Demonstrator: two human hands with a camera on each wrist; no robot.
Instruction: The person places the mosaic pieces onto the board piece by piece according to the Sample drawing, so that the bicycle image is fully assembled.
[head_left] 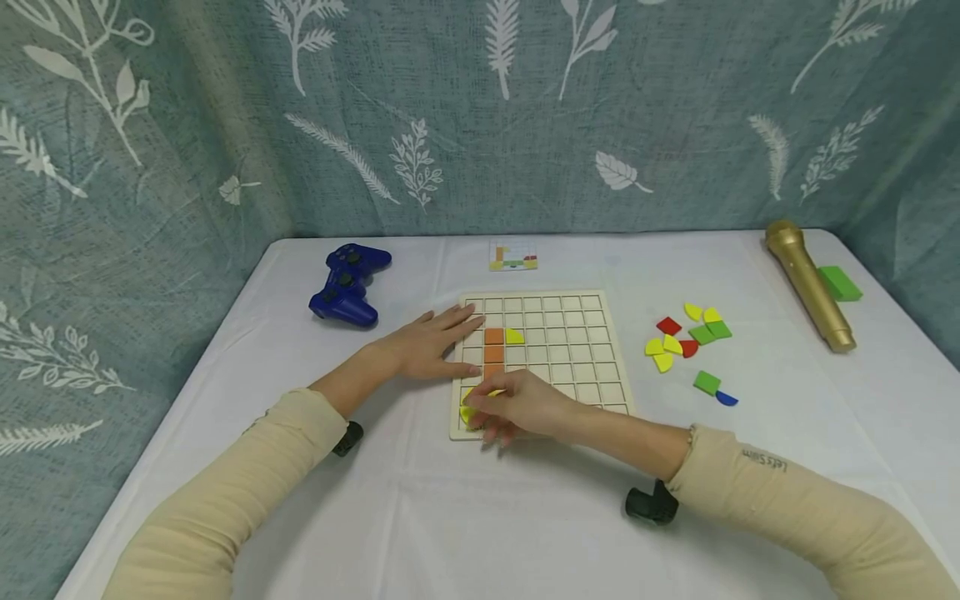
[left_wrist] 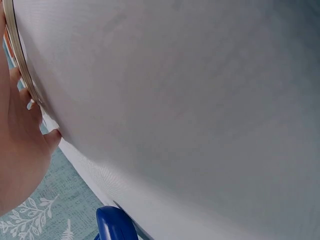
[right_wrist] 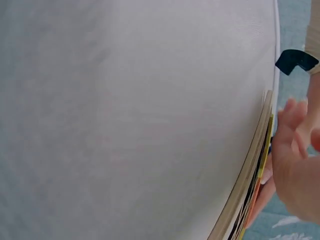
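A pale square grid board [head_left: 573, 350] lies on the table. Orange square tiles [head_left: 493, 337] stand in a column near its left side, with a yellow quarter-round tile [head_left: 515, 336] beside the top one. My left hand [head_left: 427, 346] rests at the board's left edge, fingers spread over the rim. Over the lower left corner is my right hand [head_left: 528, 404], thumb and forefinger close together at yellow tiles [head_left: 467, 415]. Those fingertips partly cover the tiles, so whether one is pinched is hidden. In the right wrist view the other right fingers [right_wrist: 290, 117] curve loosely above the board.
Loose yellow, red and green tiles [head_left: 703, 334] lie right of the board, with a blue half-round tile [head_left: 727, 398] nearer. A pattern card [head_left: 513, 256] lies behind the board. A blue game controller [head_left: 348, 285] is at left; a gold microphone [head_left: 810, 287] and green block [head_left: 841, 284] at right.
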